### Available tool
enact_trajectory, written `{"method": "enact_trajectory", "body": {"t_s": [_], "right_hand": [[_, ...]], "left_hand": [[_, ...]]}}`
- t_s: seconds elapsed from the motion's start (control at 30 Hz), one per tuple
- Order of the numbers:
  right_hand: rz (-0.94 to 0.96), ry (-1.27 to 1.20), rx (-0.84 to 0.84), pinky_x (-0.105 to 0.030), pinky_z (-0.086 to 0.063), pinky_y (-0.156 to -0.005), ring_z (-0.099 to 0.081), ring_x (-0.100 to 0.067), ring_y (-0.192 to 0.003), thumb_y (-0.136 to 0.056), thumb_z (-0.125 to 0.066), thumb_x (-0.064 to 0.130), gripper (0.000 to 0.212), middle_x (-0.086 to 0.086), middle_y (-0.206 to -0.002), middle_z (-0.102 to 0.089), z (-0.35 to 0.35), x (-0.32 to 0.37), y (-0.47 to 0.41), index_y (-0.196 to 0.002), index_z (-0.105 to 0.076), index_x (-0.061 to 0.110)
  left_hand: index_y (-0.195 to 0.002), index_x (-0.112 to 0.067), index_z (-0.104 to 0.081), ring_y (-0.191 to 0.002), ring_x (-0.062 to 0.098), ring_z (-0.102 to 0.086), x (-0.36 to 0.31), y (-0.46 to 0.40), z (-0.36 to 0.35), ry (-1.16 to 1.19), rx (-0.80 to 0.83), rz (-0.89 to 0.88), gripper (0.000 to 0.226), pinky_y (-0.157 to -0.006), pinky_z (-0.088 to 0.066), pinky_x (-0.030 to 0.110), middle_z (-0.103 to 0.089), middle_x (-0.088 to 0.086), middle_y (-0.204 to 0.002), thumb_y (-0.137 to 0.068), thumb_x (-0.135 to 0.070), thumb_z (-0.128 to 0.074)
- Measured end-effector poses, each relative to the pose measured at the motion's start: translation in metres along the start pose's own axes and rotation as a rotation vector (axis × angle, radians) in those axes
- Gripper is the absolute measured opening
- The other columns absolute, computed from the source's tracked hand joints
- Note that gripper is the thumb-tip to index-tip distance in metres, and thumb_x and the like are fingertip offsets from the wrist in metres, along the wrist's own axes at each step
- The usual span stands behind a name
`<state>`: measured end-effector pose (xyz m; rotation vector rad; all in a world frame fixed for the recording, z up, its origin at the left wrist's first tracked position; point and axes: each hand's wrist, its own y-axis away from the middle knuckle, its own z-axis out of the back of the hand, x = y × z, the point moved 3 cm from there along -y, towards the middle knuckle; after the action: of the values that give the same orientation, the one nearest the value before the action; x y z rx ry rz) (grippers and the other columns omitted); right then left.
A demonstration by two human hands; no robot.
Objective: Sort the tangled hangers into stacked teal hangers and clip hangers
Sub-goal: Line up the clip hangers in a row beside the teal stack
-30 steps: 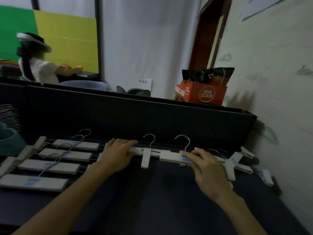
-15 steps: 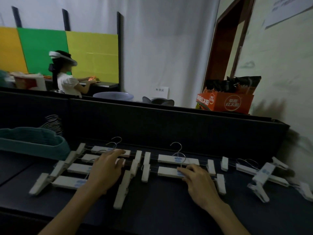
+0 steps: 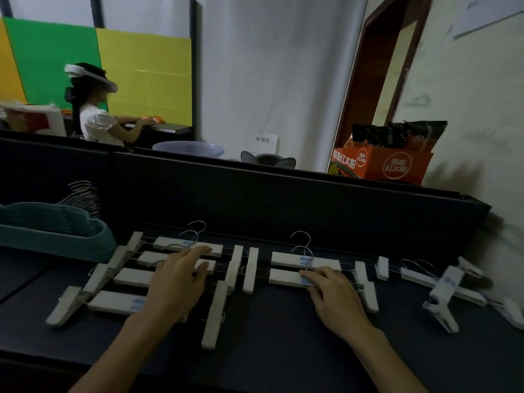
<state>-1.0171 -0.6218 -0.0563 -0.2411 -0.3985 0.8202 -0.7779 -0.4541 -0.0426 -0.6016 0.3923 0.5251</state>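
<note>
Hangers lie sorted across our dark table point(image 3: 269, 358); on the left, our left hand point(image 3: 173, 290) rests flat with its fingers straight on a row of four white clip hangers point(image 3: 124, 303), laid side by side and stepped back toward the dark partition point(image 3: 283, 202), their metal hooks pointing away from us; the fingertips reach the two hangers farthest from us, and the hand grips nothing; just right of that row, our right hand point(image 3: 334, 296) lies over a pair of clip hangers point(image 3: 304, 263), its straight fingers pressing on the bar of the nearer one beside its wire hook, again without curling round it; between the two groups the white clips stand close together, nearly touching; farther right, near the wall, a tangled heap of clip hangers point(image 3: 445, 282) lies crossed over one another, well apart from our right hand; at the far left sits the stack of teal hangers point(image 3: 56, 231), with their metal hooks bunched together behind it; beyond the partition we see an orange carton point(image 3: 397, 165), a pale basin point(image 3: 188, 148), and a person point(image 3: 96, 117) seated at another table before green and yellow panels.
</note>
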Motion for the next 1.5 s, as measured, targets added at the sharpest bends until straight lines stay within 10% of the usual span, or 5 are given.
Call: {"method": "enact_trajectory", "body": {"t_s": [0.2,1.0,1.5], "right_hand": [[-0.005,0.105,0.02,-0.034,-0.011,-0.117,-0.034,-0.01,-0.13,-0.095,-0.048,0.032,0.05,0.009,-0.139,-0.039,0.012,0.01,0.01,-0.143,-0.033,0.034],[-0.512,0.257,-0.242,-0.034,-0.047,-0.093,-0.053,-0.019,-0.114,-0.091,-0.055,0.038,0.049,0.002,-0.13,-0.054,0.165,-0.085,0.253,-0.138,-0.046,0.024],[-0.355,0.151,-0.229,-0.028,-0.044,-0.092,-0.05,-0.016,-0.114,-0.094,-0.053,0.028,0.041,0.005,-0.129,-0.052,0.166,-0.213,0.163,-0.135,-0.048,0.024]], "left_hand": [[-0.13,-0.032,-0.048,-0.118,0.018,-0.051,-0.007,0.005,0.006,-0.074,0.038,-0.044,0.039,-0.099,-0.042,0.042,-0.053,-0.003,-0.133,-0.092,-0.036,-0.051],[-0.134,-0.032,-0.044,-0.124,0.016,-0.043,-0.2,0.101,-0.068,0.135,0.352,-0.536,0.045,-0.1,-0.036,0.034,-0.048,-0.009,-0.136,-0.093,-0.05,-0.042],[-0.133,-0.026,-0.048,-0.117,0.019,-0.05,-0.274,0.017,-0.132,0.058,0.232,-0.486,0.043,-0.095,-0.041,0.034,-0.054,-0.005,-0.13,-0.092,-0.041,-0.049]]}}
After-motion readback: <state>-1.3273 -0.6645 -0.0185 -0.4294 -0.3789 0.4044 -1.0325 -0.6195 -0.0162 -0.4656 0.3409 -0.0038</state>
